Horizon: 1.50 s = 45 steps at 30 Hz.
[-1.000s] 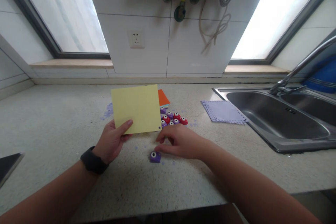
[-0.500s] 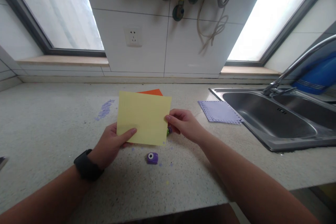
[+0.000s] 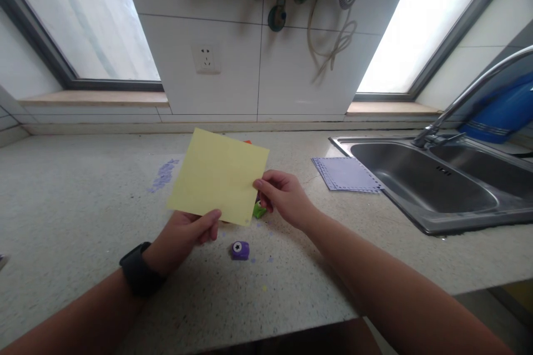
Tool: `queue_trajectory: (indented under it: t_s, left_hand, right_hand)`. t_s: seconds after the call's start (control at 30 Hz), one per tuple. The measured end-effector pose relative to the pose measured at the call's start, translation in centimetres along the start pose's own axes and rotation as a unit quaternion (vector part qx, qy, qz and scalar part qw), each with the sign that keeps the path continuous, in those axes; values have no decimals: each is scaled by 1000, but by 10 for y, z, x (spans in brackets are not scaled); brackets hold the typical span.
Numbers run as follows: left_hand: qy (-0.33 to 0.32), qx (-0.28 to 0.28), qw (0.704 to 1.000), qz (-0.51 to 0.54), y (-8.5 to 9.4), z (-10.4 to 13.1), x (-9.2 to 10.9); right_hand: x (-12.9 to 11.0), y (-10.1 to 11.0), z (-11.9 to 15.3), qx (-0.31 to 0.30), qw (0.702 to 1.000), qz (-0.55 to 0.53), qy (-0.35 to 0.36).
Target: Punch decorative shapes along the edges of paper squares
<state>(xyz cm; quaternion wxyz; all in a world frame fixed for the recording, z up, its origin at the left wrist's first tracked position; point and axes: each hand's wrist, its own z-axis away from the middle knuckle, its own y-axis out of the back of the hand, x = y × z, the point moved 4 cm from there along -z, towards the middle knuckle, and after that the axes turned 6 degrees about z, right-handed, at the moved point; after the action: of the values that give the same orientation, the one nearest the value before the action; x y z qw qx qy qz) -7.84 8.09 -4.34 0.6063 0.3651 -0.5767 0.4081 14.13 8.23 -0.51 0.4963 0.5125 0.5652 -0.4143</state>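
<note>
A sheet of yellow paper (image 3: 219,177) is held up over the counter, tilted with its left side lower. My left hand (image 3: 194,230) pinches its bottom edge, thumb in front. My right hand (image 3: 285,194) grips the right edge between thumb and fingers. Below the sheet lies a purple craft punch (image 3: 240,250) with a star on its white disc. A green craft punch (image 3: 260,209) shows partly beside my right fingers. Behind the sheet, a sliver of orange paper (image 3: 248,142) peeks out; the rest is hidden.
Purple sheets with punched edges (image 3: 347,173) lie stacked on the counter (image 3: 104,177), left of the steel sink (image 3: 420,183). Small purple paper bits (image 3: 165,175) are heaped at the left. A tap (image 3: 428,133) stands behind the sink.
The yellow paper has rotated clockwise, and my left hand has shifted to hold its bottom edge. More of the green punch shows, and less of the orange paper.
</note>
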Motion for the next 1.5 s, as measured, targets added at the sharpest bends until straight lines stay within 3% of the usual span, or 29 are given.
queue_trajectory:
  t_s: [0.13,0.23,0.27,0.33,0.4,0.6,0.8,0.93,1.17,1.27,1.4,1.5]
  left_hand:
    - [5,33,993,-114,0,3,4]
    - [16,61,990,-129,4,3,3]
    - [20,67,990,-124,5,2,2]
    - [23,73,991,-113,6,1,0]
    - [27,78,990,-112,5,2,1]
    - [32,105,989,-99,1,5,12]
    - [30,84,993,-78,0,3,11]
    - [38,73,996,-34,2,1,2]
    - [36,82,995,-42,5,1,-1]
    - [37,84,994,-59,3,2,5]
    - [37,91,992,-81,1,4,12]
    - [30,95,991,-86,2,5,12]
  right_hand:
    - [1,1,-2,-34,999,34,0]
    - [-8,15,-2,-32,984,172,28]
    - [-12,18,-1,-40,963,262,43]
    - [-17,22,2,-78,892,442,61]
    - [-17,22,5,-121,829,542,62]
    - [-11,12,10,-174,753,632,65]
    - [-30,3,26,-256,740,609,125]
    - [-34,1,29,-243,759,592,119]
    - [-16,0,19,-196,788,579,73]
    - [-16,4,18,-176,844,503,57]
    - [-11,8,16,-127,960,247,-28]
    - [-5,2,14,-112,989,79,-54]
